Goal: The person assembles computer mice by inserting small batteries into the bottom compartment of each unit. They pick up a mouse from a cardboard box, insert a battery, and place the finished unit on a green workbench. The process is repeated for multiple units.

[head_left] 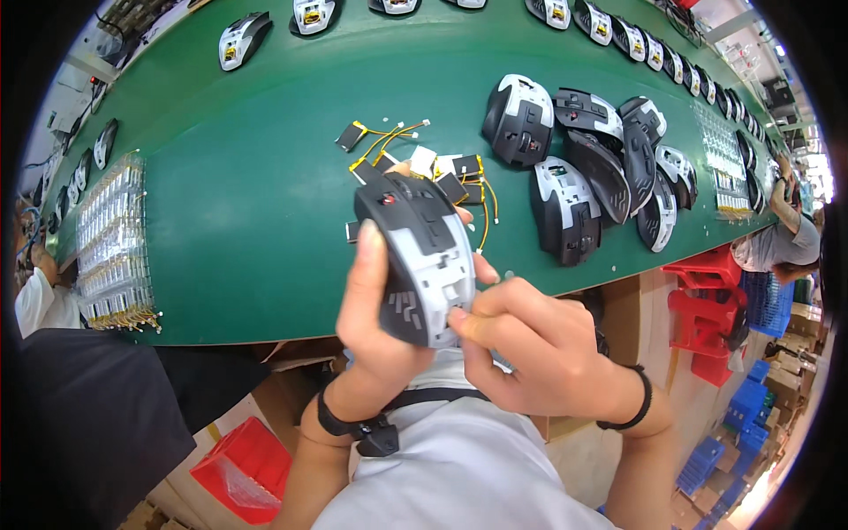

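Can't see the underside of the mouse shell (433, 231), nor most fingers of the left hand (378, 340), hidden behind it. Can't make out any part beneath the fingertips of the right hand (534, 344) (too small, too covered to tell). Can't trace some battery packs (452, 187) behind the shell, nor the far mice (395, 5) past the far edge.

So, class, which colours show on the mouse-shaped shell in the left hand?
The shell is mainly black and white, best seen in the head view.
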`<action>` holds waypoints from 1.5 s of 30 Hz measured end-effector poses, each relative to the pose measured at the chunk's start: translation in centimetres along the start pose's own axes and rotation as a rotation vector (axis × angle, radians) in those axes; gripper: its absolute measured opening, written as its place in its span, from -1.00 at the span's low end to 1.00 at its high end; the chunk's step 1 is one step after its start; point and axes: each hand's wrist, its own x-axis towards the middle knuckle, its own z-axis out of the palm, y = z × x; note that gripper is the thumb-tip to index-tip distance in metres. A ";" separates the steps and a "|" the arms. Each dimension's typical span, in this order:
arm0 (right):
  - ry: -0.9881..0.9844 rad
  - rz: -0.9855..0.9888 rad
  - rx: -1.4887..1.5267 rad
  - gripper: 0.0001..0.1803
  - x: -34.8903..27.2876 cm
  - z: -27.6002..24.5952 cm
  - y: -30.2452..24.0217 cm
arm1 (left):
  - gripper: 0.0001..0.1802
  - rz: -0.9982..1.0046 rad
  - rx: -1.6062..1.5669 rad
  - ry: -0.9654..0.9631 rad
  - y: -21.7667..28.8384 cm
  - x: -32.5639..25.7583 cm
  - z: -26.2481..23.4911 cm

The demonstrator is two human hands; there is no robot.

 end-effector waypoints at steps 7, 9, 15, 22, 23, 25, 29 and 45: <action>0.159 0.404 0.576 -0.62 -1.4 -3.6 -0.7 | -0.28 0.030 -0.080 -0.070 1.2 1.2 -1.1; 0.283 0.406 0.723 -0.68 -1.9 -2.9 -0.1 | -0.31 -0.015 -0.060 -0.175 1.1 1.2 -1.4; 0.326 0.525 1.216 -0.69 0.0 -0.1 0.3 | -0.32 -0.025 -0.037 -0.228 0.8 1.4 -1.5; 0.327 0.180 0.154 -0.72 1.4 1.9 1.1 | -0.34 0.064 -0.065 0.013 0.6 1.0 -0.5; 0.359 0.149 0.139 -0.70 1.2 2.1 1.2 | -0.34 0.071 -0.069 0.012 0.5 1.0 -0.7; 0.295 0.140 0.113 -0.65 1.4 1.6 0.5 | -0.34 0.083 -0.075 0.008 0.5 1.0 -0.9; 0.230 0.067 0.027 -0.57 0.7 1.7 0.7 | -0.35 0.068 -0.088 0.066 0.8 1.2 -0.8; 0.071 0.045 0.116 -0.68 1.3 -0.4 1.0 | -0.32 -0.005 0.037 -0.089 0.3 0.9 -1.2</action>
